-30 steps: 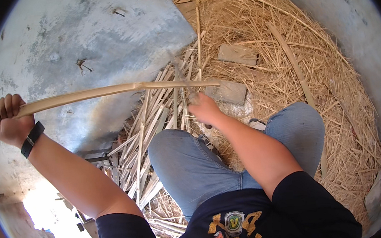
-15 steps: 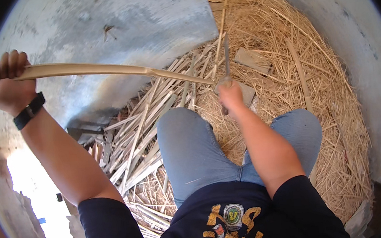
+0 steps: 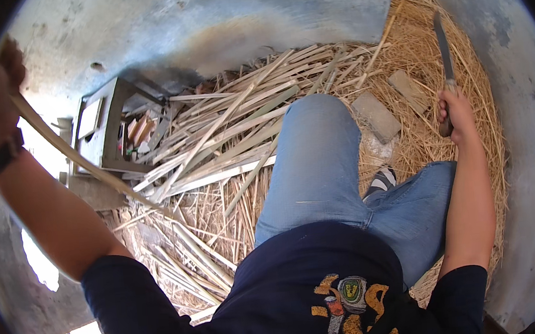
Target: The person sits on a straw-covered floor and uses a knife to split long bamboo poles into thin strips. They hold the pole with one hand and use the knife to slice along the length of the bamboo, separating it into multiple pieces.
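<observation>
Raised at the far left, my left hand (image 3: 1, 89) grips one end of a long, bowed bamboo strip (image 3: 90, 165). The hand is partly blurred and near the dark rim. From it the strip slopes down to the right, its lower end over the scattered strips on the floor. At the right, my right hand (image 3: 459, 113) is closed round the handle of a long knife (image 3: 443, 47), whose blade points up and away from me. Blade and strip are far apart, with my knees between them. A pile of split bamboo strips (image 3: 231, 122) lies left of my knee.
Straw-like shavings (image 3: 418, 30) cover the floor at the right. Two flat blocks, a nearer one (image 3: 376, 116) and a farther one (image 3: 407, 89), lie beyond my knees. A small wooden stand (image 3: 106, 128) is at the left. Walls (image 3: 304, 12) close in behind and at the right.
The strip has come away from the knife and swung down to the left. My right hand has moved right with the knife. The view has turned left, showing the stand.
</observation>
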The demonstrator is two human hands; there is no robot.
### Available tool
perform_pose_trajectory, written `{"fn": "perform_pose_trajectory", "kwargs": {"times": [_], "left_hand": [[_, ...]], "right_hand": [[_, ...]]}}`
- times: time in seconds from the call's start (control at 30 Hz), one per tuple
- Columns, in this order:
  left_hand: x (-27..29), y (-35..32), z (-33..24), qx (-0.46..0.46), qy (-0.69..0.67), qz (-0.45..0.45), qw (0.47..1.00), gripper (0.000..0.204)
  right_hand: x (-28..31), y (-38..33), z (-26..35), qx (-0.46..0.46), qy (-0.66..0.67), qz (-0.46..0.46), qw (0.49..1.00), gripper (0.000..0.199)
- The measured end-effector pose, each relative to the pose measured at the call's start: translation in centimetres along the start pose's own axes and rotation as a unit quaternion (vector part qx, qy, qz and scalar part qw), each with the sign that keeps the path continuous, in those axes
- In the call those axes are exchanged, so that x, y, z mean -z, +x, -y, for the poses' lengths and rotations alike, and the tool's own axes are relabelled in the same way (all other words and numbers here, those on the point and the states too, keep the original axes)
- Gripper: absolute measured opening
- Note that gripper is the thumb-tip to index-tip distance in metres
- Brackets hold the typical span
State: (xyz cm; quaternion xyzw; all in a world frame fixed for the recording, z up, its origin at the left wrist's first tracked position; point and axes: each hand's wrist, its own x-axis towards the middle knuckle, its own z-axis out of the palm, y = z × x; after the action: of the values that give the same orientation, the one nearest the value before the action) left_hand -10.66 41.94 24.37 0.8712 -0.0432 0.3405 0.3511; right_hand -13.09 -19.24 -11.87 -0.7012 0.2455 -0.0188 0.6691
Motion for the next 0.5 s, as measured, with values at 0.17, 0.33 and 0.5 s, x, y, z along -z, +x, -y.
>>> {"fn": "perform_pose_trajectory", "kwargs": {"times": [0.17, 0.33, 0.5], "left_hand": [[-0.4, -13.5, 18.3, 0.188, 0.219, 0.026, 0.957, 0.042], [-0.1, -30.8, 33.8, 0.284, 0.358, 0.063, 0.887, 0.046], [1.4, -42.5, 38.7, 0.421, 0.398, 0.102, 0.809, 0.044]], "right_hand": [[-0.2, 0.3, -1.3, -0.09, 0.079, -0.039, 0.992, 0.012], [0.1, 1.7, -1.7, -0.123, 0.094, -0.064, 0.986, 0.013], [-0.4, 2.3, -2.1, -0.122, 0.083, -0.088, 0.985, 0.013]]}}
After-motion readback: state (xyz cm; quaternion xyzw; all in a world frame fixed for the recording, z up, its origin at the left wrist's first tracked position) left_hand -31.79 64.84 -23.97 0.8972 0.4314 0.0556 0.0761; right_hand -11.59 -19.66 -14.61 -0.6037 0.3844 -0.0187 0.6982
